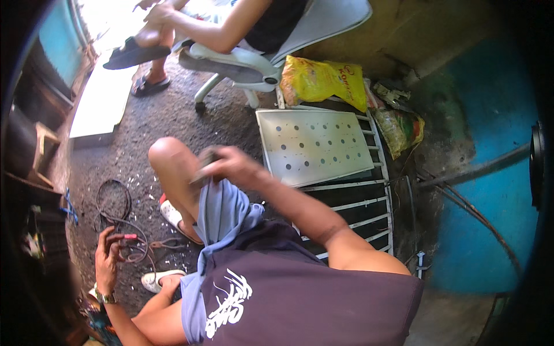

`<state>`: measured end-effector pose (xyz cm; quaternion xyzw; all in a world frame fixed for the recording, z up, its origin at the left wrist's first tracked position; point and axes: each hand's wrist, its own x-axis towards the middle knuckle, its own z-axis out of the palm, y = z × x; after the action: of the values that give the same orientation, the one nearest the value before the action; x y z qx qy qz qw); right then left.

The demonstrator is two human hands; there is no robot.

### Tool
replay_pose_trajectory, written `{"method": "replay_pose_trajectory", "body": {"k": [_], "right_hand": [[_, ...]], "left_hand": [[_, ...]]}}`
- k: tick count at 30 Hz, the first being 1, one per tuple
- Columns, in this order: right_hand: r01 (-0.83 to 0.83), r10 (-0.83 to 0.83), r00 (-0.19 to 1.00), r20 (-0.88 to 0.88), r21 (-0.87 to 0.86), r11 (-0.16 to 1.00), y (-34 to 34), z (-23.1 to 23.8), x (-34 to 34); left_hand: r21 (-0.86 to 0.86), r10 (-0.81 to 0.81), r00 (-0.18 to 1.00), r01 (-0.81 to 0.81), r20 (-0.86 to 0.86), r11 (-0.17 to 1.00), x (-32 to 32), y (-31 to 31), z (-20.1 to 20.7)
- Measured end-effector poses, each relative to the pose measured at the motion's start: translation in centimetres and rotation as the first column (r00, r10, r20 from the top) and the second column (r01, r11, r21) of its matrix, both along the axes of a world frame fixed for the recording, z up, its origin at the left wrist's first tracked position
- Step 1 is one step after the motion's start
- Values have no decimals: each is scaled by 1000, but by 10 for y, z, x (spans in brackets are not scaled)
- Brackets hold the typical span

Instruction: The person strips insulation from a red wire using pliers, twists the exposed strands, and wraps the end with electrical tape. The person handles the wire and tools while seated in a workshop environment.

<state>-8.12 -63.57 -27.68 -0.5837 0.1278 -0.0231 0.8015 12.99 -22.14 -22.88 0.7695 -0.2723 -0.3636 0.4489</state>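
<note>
Right hand (234, 164) was closed on a small dark piece (209, 157), just right of the knee (167, 151), above the blue shorts (222, 210). Piece was motion-blurred; long axis looked near-far, near end slanting left, exact shape and material unclear. Left hand (106, 262) was at near left, fingers half curled; a red piece (131, 236) sat at the fingertips, axis left-right, free end pointing right. Couldn't tell if it was gripped. Thin dark cable (130, 196) lay in round loops beyond that hand; a dark two-handled tool (167, 244) lay to its right. Floor (167, 118) was rough and dark, flecked white. On the right, a flat pale panel (306, 138) with rows of round dark spots lay on a slatted white rack (388, 202), crumpled yellow plastic sack (323, 81) at its far end.
</note>
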Motion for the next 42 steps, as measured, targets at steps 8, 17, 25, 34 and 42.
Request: {"method": "replay_pose_trajectory", "body": {"k": [8, 17, 25, 34, 42], "right_hand": [[872, -879, 455, -145, -127, 472, -200, -38, -188], [507, -461, 858, 227, -517, 689, -46, 9, 40], [-436, 489, 855, -172, -749, 499, 229, -102, 215], [-804, 589, 587, -556, -489, 340, 477, -312, 250], [-576, 404, 802, -440, -748, 329, 368, -285, 223]], "left_hand": [[108, 191, 981, -193, 27, 975, 8, 58, -13], [205, 233, 929, -298, 287, 932, 10, 97, -11], [297, 462, 789, -591, 404, 750, 3, 156, -16], [316, 707, 626, -779, 330, 542, 4, 209, -81], [692, 625, 692, -649, 362, 317, 44, 259, -245]]}}
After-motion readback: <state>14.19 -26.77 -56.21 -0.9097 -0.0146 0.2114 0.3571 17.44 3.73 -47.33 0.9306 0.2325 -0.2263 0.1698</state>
